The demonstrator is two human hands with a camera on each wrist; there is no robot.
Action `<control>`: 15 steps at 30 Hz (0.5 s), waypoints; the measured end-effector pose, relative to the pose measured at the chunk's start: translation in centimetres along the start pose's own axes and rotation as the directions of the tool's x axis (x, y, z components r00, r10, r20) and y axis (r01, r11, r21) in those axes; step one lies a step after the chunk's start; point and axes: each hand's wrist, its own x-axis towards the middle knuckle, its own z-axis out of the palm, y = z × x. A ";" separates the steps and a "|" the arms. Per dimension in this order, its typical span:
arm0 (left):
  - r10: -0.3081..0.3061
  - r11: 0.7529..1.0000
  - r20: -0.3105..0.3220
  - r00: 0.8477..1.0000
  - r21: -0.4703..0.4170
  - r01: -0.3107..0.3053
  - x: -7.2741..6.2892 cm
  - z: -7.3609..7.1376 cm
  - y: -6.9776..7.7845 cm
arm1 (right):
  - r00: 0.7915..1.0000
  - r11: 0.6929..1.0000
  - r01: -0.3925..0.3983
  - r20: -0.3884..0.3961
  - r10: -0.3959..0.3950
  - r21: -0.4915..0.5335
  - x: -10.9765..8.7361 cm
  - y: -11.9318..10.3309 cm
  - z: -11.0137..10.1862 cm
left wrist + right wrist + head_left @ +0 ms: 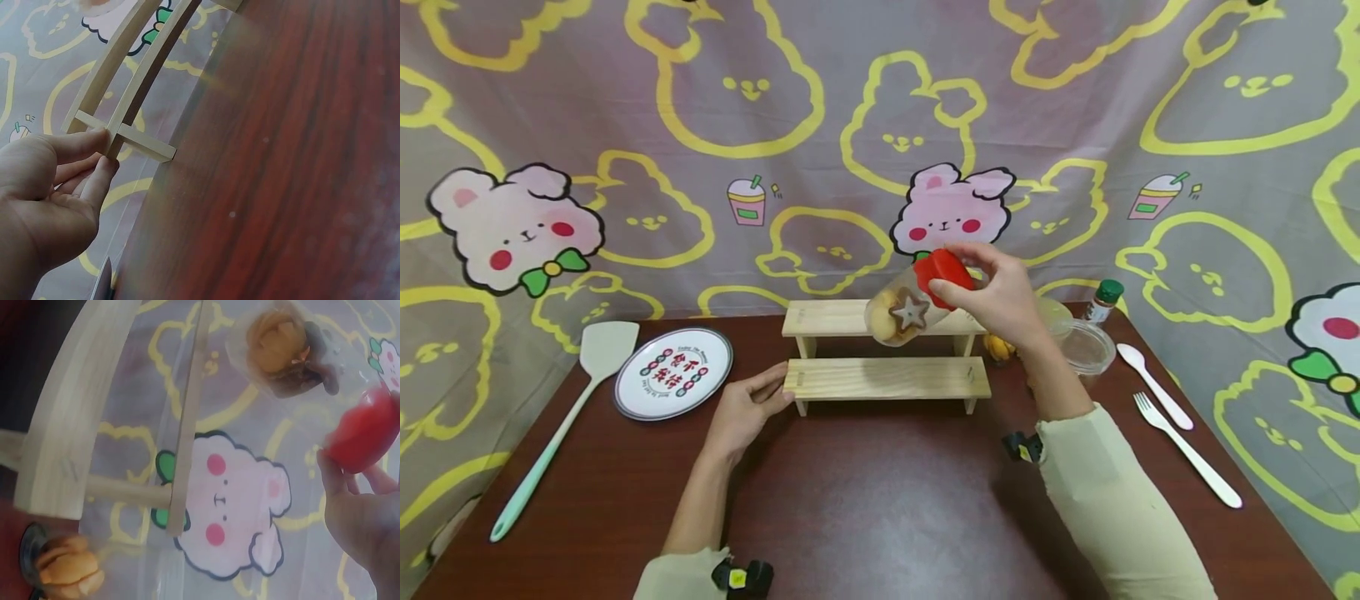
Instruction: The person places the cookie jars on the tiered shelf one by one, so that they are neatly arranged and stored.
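Note:
A two-step wooden rack (887,379) stands on the dark table. My left hand (747,414) pinches the left end of its lower board between thumb and fingers, as the left wrist view also shows. In the air above the rack, my right hand (1000,292) grips a clear jar (891,321) by its red lid (947,277). The jar tilts with its base down to the left. Inside are a star-shaped brown piece and pale yellow-brown pieces, which look like cookies.
On the left lie a white plate (673,372) and a turner (606,358) with a green handle. Beyond the rack's right end are an orange item (998,347), a clear round container (1086,348) and a green-capped bottle (1103,302). A spoon (1153,385) and fork (1187,450) lie far right.

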 end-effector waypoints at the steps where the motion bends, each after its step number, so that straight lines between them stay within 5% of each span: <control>1: -0.002 1.000 -0.001 1.000 0.003 0.002 0.0 0.0 0.0 | 1.000 1.000 0.000 -0.002 0.000 0.000 0.2 -0.1 0.2; 15: 0.005 1.000 0.000 1.000 -0.015 -0.005 0.1 0.0 0.1 | 0.996 0.999 0.033 -0.084 -0.034 -0.013 2.2 -1.0 3.5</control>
